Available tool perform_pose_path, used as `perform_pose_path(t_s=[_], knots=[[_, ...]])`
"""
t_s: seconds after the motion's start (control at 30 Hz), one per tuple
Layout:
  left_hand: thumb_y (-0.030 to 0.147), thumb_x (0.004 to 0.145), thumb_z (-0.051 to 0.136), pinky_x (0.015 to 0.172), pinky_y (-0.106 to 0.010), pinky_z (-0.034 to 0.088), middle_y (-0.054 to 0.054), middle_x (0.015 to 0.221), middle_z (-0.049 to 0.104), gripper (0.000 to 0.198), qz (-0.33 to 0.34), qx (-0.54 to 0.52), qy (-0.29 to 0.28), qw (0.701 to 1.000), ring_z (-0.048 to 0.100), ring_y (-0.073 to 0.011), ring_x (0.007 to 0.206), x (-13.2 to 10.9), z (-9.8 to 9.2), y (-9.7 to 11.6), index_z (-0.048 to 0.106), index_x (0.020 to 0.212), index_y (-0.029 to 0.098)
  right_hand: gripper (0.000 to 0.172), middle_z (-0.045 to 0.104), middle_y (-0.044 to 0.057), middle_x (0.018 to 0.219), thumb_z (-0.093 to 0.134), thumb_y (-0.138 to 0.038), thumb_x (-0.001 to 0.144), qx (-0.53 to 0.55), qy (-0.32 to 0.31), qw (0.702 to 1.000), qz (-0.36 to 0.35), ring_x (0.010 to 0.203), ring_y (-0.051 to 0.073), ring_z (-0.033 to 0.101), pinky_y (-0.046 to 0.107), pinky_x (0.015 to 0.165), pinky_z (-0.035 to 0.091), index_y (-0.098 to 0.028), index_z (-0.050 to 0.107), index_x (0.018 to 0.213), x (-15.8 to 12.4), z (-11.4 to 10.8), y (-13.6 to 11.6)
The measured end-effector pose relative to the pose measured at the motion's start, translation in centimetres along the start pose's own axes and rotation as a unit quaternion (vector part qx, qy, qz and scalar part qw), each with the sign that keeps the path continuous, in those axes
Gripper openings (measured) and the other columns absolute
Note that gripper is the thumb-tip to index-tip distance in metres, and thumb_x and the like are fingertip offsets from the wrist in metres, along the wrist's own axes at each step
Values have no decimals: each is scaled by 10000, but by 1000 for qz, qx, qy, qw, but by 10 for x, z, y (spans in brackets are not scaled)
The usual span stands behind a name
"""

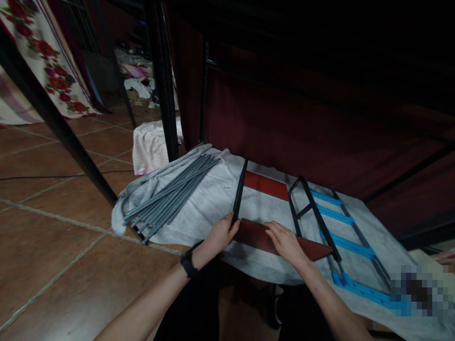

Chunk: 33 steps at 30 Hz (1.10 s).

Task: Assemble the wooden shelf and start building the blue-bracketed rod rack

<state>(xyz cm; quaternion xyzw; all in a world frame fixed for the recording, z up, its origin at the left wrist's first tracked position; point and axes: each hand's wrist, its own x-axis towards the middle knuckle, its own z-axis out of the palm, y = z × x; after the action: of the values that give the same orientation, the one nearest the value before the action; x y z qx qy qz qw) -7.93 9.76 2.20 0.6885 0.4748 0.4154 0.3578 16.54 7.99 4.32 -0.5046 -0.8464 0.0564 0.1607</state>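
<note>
At the left end of our cloth-covered desk (209, 218) the grey rods (167, 199) lie in a loose bundle, slanting from the near left corner towards the far edge. Our left hand (222, 233) comes next, to the right of the rods and well apart from their near ends. Its fingers are closed round the near end of a black bar (241, 189), just where the bar meets the left end of the near red-brown panel (253, 236).

That panel is the thing between our hands: its long axis runs left to right along the desk's near edge, while the bar runs away from us towards the far edge. So the left hand is nearer the joint, and our right hand (287, 244) lies across the panel's middle. The right fingers are bent over its far side; we cannot tell whether they grip or only rest. Both forearms reach in from the near edge and slant inward, the left wearing a dark wristband (188, 263).

Beyond the panel, towards the far edge, lies a second red panel (266, 184). Farther right come a black frame (319, 220), then the blue slats (350, 245) towards the desk's right end.
</note>
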Motion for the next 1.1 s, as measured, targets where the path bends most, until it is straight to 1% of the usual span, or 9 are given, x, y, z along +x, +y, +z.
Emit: perform_pose_path(t_s=[0.13, 0.3, 0.37, 0.47, 0.57, 0.67, 0.77, 0.93, 1.1], knots=[[310, 898, 468, 846, -366, 476, -137, 1017, 696, 326, -2, 28, 18, 999, 656, -263, 929, -3, 3, -1, 609, 1147, 153, 303, 653, 61, 1054, 336, -324, 985, 5, 3, 1000, 1, 977, 203, 626, 349, 879, 487, -229, 562, 1165, -1, 2, 4], [355, 914, 473, 925, -364, 472, -126, 1166, 660, 406, 28, -36, 22, 999, 620, -250, 1066, -12, 4, -5, 539, 1269, 170, 317, 651, 54, 1074, 330, -352, 987, 19, -5, 1000, -2, 988, 190, 624, 336, 876, 493, -242, 564, 1171, -2, -2, 3], [344, 919, 466, 950, -368, 465, -129, 1213, 639, 433, 33, -37, 28, 998, 602, -247, 1110, -16, 6, -7, 498, 1316, 173, 318, 651, 50, 1066, 329, -357, 987, 19, -7, 1000, 1, 977, 186, 628, 329, 866, 497, -246, 567, 1166, -2, -2, 3], [310, 945, 404, 952, -402, 465, -173, 1242, 613, 443, 26, 19, 37, 999, 599, -264, 1121, -19, 13, -9, 448, 1355, 147, 316, 654, 48, 1060, 331, -360, 986, 16, -7, 1000, 6, 974, 185, 631, 321, 852, 502, -249, 574, 1154, -2, -1, 4], [287, 960, 369, 910, -423, 484, -211, 1190, 624, 444, 22, 124, 44, 991, 627, -277, 1062, -21, 18, -9, 418, 1363, 108, 308, 654, 49, 1056, 337, -364, 984, 21, -5, 1000, 9, 974, 187, 632, 325, 854, 501, -244, 580, 1131, -1, 2, 6], [253, 968, 358, 875, -387, 499, -204, 1145, 639, 427, 37, 225, 49, 972, 641, -256, 1028, -21, 21, -9, 395, 1352, 69, 301, 651, 49, 1032, 343, -372, 985, 35, -10, 999, 9, 965, 187, 630, 328, 858, 497, -238, 582, 1108, 0, 4, 7], [253, 973, 360, 827, -344, 511, -190, 1079, 659, 411, 53, 294, 51, 953, 660, -235, 968, -21, 20, -8, 404, 1325, 45, 297, 645, 50, 1018, 342, -373, 985, 43, -13, 999, 12, 963, 191, 624, 331, 852, 494, -235, 579, 1099, 0, 5, 6], [265, 963, 400, 756, -320, 516, -165, 1003, 677, 399, 64, 327, 53, 941, 677, -226, 875, -20, 19, -9, 429, 1295, 45, 293, 643, 58, 1013, 344, -369, 982, 44, -8, 999, 16, 964, 204, 616, 347, 853, 488, -234, 573, 1105, 0, 7, 5], [231, 964, 387, 794, -315, 510, -155, 1015, 673, 371, 58, 300, 63, 950, 670, -219, 910, -21, 21, -7, 443, 1277, 41, 295, 644, 66, 1008, 346, -366, 981, 35, 4, 999, 12, 961, 210, 616, 359, 860, 486, -225, 579, 1093, -1, 11, 4]])
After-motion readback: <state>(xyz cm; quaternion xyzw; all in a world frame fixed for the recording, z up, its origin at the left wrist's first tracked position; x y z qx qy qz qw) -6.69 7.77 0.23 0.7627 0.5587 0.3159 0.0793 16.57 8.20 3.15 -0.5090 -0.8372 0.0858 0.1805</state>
